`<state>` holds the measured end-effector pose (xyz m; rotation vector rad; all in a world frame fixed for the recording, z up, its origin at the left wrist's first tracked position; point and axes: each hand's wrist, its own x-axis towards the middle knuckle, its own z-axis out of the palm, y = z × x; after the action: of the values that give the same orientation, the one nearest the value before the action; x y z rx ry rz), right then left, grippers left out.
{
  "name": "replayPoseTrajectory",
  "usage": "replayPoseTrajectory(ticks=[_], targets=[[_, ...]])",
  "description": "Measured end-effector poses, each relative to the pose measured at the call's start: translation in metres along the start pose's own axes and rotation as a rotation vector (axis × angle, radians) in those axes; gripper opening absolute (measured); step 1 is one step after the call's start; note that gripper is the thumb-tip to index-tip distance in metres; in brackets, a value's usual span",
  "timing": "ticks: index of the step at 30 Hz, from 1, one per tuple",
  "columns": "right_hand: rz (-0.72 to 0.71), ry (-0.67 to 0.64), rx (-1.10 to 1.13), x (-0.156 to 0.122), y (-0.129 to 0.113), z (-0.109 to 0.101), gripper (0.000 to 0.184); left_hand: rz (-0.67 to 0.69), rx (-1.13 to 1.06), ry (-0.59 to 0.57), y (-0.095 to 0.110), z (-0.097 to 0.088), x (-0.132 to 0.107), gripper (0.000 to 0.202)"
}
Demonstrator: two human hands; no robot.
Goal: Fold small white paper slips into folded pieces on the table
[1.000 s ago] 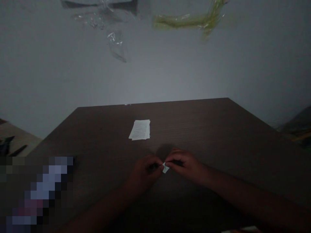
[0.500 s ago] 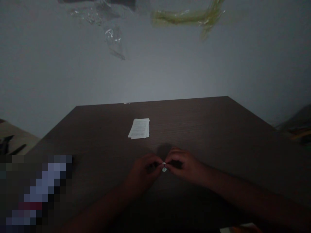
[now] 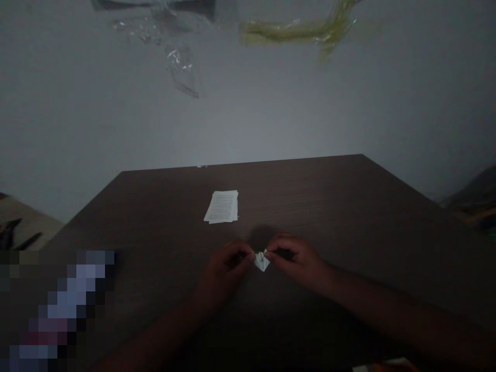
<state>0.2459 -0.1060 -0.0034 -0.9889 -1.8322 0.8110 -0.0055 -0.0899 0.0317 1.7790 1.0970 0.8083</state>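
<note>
A small folded piece of white paper [image 3: 262, 261] is held just above the dark wooden table [image 3: 349, 217], near its front middle. My left hand [image 3: 225, 268] pinches its left side and my right hand [image 3: 296, 258] pinches its right side, fingertips almost meeting. Both hands are closed on the paper. A small stack of printed white sheets [image 3: 222, 206] lies flat on the table a little beyond my hands.
A blurred-out patch [image 3: 58, 305] covers the table's left front. Clear plastic wrap [image 3: 182, 67] and a yellowish strip [image 3: 294, 32] hang on the grey wall behind. Dark items [image 3: 11, 235] lie on a surface at far left. A pale corner [image 3: 382, 366] shows at the bottom edge.
The folded paper has been turned or spread between my fingertips, so more of it shows now than half a second ago. My hands have stayed in nearly the same spot.
</note>
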Motion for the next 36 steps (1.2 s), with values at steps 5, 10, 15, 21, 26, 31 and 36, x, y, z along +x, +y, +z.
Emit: replayPoseTrajectory(ticks=[5, 10, 15, 21, 26, 31, 36], targets=[[0.089, 0.047, 0.056, 0.0, 0.004, -0.003, 0.022, -0.046, -0.136, 0.059, -0.008, -0.003, 0.001, 0.023], [0.125, 0.057, 0.025, 0.0, 0.008, -0.005, 0.016, -0.051, -0.183, 0.097, -0.012, -0.004, 0.002, 0.033], [0.001, 0.057, 0.026, 0.001, 0.007, -0.007, 0.014, 0.043, -0.142, 0.104, -0.014, -0.006, 0.001, 0.028], [-0.281, 0.016, -0.095, 0.004, -0.003, -0.011, 0.011, 0.242, 0.19, -0.01, -0.014, -0.017, -0.003, 0.022], [-0.371, 0.03, -0.169, 0.005, -0.006, -0.011, 0.016, 0.415, 0.367, -0.157, -0.011, -0.02, -0.007, 0.044], [-0.426, 0.059, -0.188, 0.006, -0.003, -0.009, 0.015, 0.474, 0.474, -0.164, -0.007, -0.019, -0.006, 0.028], [-0.39, 0.045, -0.164, 0.006, -0.002, -0.008, 0.014, 0.464, 0.47, -0.144, -0.009, -0.018, -0.001, 0.016]])
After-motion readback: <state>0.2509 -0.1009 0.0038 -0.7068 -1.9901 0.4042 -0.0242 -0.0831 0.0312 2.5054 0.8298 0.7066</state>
